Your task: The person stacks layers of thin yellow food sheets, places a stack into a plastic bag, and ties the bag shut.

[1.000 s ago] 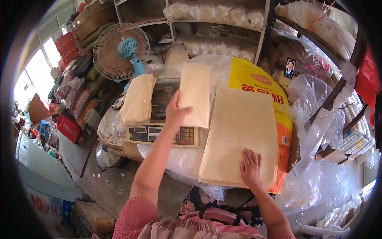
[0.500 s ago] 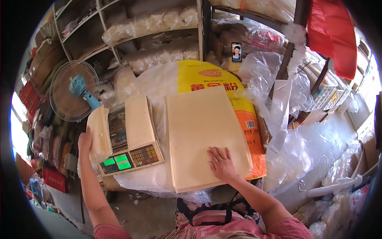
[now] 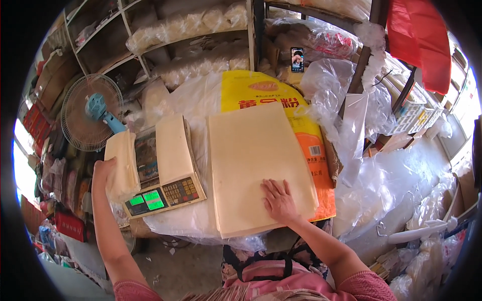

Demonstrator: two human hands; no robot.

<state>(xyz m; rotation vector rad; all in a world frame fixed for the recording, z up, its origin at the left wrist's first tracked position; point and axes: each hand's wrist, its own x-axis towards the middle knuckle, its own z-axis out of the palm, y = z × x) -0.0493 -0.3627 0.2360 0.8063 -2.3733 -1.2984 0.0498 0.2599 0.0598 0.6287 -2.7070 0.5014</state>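
Observation:
A large stack of thin cream sheets [image 3: 246, 155] lies flat in front of me. My right hand [image 3: 278, 203] rests on its near right part, palm down with the fingers stretched out. To the left, a digital scale [image 3: 187, 193] with a lit green display carries cream sheets on both sides of its dark platform. The left bundle of cream sheets [image 3: 120, 168] hangs over the scale's edge. At that bundle's outer edge is my left hand [image 3: 104, 169], thumb on top and the other fingers mostly hidden. The right bundle of cream sheets [image 3: 171, 150] lies flat.
Beneath the stack is a yellow and orange printed sack [image 3: 316, 175], beside white plastic sheeting [image 3: 201, 103]. A blue fan [image 3: 95, 108] stands behind the scale. Bagged goods fill shelves [image 3: 198, 40] at the back. A phone [image 3: 296, 60] stands upright there; clear plastic [image 3: 381, 195] lies right.
My left hand has shifted slightly left along the bundle's edge. My right hand stays flat on the large stack. The whole view has moved a little.

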